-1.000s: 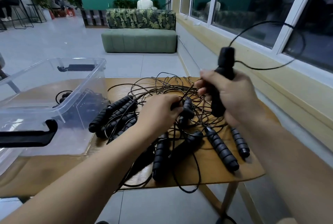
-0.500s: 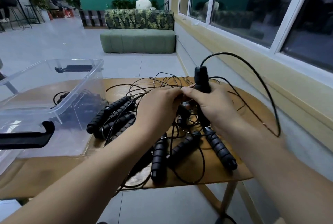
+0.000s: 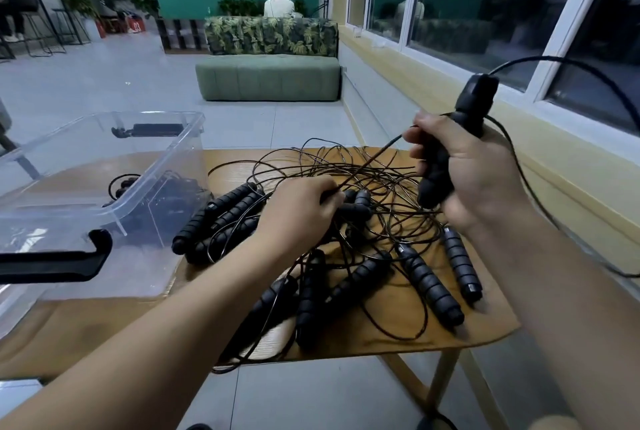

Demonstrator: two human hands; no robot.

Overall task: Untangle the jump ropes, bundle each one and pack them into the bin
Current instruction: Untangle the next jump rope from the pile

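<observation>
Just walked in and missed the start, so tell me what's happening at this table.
A person is sorting out a tangle of black jump ropes on a wooden table. The right-hand grip holds one rope handle raised above the pile. The left-hand grip pinches a cord that runs up towards the right hand. The clear bin on the left already has some packed ropes in it.
</observation>
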